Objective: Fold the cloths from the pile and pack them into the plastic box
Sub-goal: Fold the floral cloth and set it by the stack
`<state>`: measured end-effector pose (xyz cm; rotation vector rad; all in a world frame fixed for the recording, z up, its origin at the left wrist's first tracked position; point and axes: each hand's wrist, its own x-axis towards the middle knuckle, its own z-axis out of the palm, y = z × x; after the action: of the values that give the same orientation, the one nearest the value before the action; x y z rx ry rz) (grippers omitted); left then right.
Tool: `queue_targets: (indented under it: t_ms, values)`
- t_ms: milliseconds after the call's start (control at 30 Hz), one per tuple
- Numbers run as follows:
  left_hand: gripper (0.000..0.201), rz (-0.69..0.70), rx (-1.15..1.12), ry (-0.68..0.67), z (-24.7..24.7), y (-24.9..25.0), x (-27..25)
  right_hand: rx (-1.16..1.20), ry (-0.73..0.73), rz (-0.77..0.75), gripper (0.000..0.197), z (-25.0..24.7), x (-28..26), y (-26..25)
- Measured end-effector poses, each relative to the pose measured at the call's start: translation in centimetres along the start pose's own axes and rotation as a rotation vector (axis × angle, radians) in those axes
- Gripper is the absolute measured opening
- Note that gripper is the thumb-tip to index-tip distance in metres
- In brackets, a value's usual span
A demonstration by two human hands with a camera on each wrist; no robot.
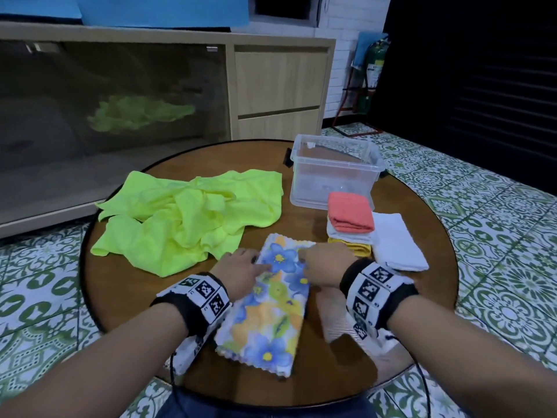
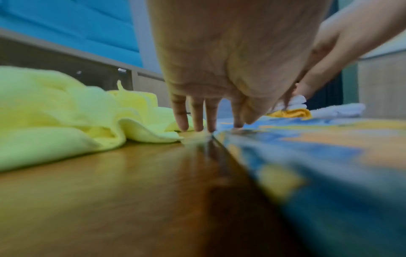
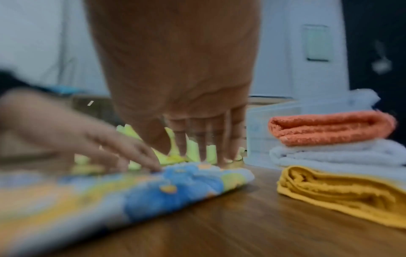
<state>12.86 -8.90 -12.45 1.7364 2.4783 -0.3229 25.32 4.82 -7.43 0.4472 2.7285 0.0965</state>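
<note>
Floral cloth (image 1: 272, 300), folded to a strip, lies at the table's (image 1: 391, 324) near edge; left hand (image 1: 238, 271) and right hand (image 1: 321, 263) press its far end with flat fingers, both grips open, holding nothing. Neon pile (image 1: 187, 218) sits toward the left edge. Plastic box (image 1: 334, 173) stands at the far right edge, folded stack (image 1: 351, 224) just in front of it.

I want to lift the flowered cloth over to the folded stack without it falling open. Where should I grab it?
Probably by its two long sides, one hand each, fingers sliding under from left and right. The flowered cloth lies flat as a long folded strip on the table, and the left hand and right hand press straight-fingered on its far end, so the sides are free.
</note>
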Motion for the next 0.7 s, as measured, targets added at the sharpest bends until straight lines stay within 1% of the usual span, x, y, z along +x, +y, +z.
queue_targets:
  t_ms: [33, 67, 100, 133, 167, 200, 233, 300, 400, 467, 533, 567, 633, 667, 700]
  values:
    - [0.055, -0.037, -0.045, -0.040, 0.5, 0.1, 0.5, 0.033, 0.053, -0.056, 0.027, 0.9, 0.7, -0.1]
    - [0.057, -0.076, -0.096, -0.136, 0.8, 0.3, 0.7, 0.058, 0.017, -0.107, 0.044, 1.9, 1.4, -0.3]
    - [0.062, -0.105, -0.127, -0.205, 1.1, 0.5, 1.0, 0.075, -0.060, -0.139, 0.057, 2.8, 1.9, -0.5]
    - [0.071, -0.116, -0.129, -0.239, 1.2, 0.7, 1.2, 0.091, -0.129, -0.145, 0.065, 3.5, 2.2, -0.7]
    - [0.086, -0.113, -0.118, -0.250, 1.6, 0.6, 1.5, 0.119, -0.164, -0.131, 0.069, 4.1, 2.6, -0.6]
    - [0.101, -0.115, -0.121, -0.255, 1.7, 0.5, 1.6, 0.140, -0.167, -0.123, 0.070, 4.4, 2.8, -0.2]
    - [0.103, -0.136, -0.133, -0.275, 1.7, 0.2, 1.8, 0.145, -0.164, -0.128, 0.071, 4.7, 3.3, 0.2]
    - [0.088, -0.183, -0.164, -0.331, 1.7, -0.3, 1.8, 0.145, -0.175, -0.133, 0.070, 4.9, 4.0, 1.0]
    - [0.094, -0.191, -0.158, -0.388, 0.7, -0.7, 2.0, 0.160, -0.191, -0.095, 0.070, 4.7, 5.2, 1.9]
    - [0.088, -0.167, -0.135, -0.406, 0.2, -0.8, 1.8, 0.165, -0.172, -0.009, 0.070, 4.4, 5.8, 2.5]
    - [0.082, -0.126, -0.121, -0.367, -0.4, -0.9, 1.5, 0.176, -0.112, 0.057, 0.070, 3.9, 6.1, 2.9]
    - [0.080, -0.091, -0.119, -0.343, -0.5, -1.0, 1.2, 0.163, -0.075, 0.038, 0.070, 3.7, 5.9, 2.6]
    - [0.073, 0.008, -0.112, -0.295, -0.2, -0.9, 0.8, 0.113, -0.040, -0.078, 0.067, 3.6, 5.2, 1.4]
    - [0.072, 0.057, -0.102, -0.282, 0.2, -0.8, 0.8, 0.092, -0.058, -0.137, 0.067, 3.9, 4.8, 0.7]
    - [0.075, 0.095, -0.089, -0.286, 0.6, -0.7, 0.8, 0.086, -0.087, -0.171, 0.067, 4.3, 4.5, 0.1]
